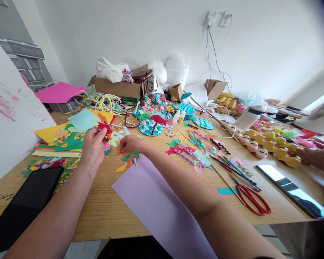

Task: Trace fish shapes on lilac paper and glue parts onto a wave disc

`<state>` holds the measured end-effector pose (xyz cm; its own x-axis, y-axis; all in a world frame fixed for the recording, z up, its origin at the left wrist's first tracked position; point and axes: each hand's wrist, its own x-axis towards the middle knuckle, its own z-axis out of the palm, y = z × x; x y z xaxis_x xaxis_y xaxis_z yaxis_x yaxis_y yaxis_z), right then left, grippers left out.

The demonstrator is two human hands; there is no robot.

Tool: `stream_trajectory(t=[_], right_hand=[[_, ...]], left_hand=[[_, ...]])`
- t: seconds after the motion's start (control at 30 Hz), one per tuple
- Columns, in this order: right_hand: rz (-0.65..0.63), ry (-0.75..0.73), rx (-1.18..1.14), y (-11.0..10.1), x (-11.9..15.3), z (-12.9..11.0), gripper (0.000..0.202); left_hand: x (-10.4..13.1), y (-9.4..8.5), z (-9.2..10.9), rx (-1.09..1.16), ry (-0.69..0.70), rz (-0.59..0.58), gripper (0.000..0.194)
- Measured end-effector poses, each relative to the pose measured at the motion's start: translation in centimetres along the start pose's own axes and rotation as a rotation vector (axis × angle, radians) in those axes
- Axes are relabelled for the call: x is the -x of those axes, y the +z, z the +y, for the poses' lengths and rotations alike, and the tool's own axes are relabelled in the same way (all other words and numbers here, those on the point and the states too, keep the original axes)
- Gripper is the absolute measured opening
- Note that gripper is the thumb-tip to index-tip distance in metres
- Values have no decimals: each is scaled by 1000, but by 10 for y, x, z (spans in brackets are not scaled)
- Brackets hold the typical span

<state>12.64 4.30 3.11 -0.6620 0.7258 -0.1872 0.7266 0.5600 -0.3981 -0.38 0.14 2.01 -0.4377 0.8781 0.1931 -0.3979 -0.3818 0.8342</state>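
My left hand (95, 142) is closed, pinching a small bunch of red paper cutouts (104, 129) between thumb and fingers above the table. Just right of it, my right hand (130, 144) hangs low over the tabletop with its fingers curled together. A bit of orange shows at its fingertips; what they grip, if anything, is too small to tell. Below that hand lie green, orange and yellow paper scraps (122, 168). My right forearm crosses over a sheet of lilac paper (151, 194) at the table's front edge. Coloured sheets (82, 119) and a green fish-patterned piece (70, 143) lie left of my left hand.
Red-handled scissors (255, 198), brushes (239, 169) and a phone (294, 190) lie to the right. A black tablet-like device (34, 198) is at the left. Decorated blue discs (147, 129) and glue bottles (181, 116) stand behind. Another person's hand (315, 158) touches yellow egg-carton pieces (286, 156).
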Motion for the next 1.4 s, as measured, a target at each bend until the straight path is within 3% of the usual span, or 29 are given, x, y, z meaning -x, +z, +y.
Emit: stream_trajectory(t=[0.23,0.57,0.63,0.83,1.03,1.2,1.4], right_hand=[[-182,-52,129,-5,13,8,30],[-252,-21,200,-4,19,-3,25],[-236,-37,189,-6,21,2,23],[50,-13,-52,-24,23,31,14],[-56,37,-194,-21,28,42,15],[-132,73,-8,-15,31,36,27],[-101,122,206,-12,32,28,28]], left_hand=[[1,1,-2,-8,4,-19,16],[2,1,-3,-20,-9,-11,16],[2,2,-2,-17,-20,-7,15],[4,4,1,-15,-40,15,17],[5,5,0,-38,-58,22,19],[4,5,-1,-50,-54,34,19],[5,6,1,-68,-63,39,19]])
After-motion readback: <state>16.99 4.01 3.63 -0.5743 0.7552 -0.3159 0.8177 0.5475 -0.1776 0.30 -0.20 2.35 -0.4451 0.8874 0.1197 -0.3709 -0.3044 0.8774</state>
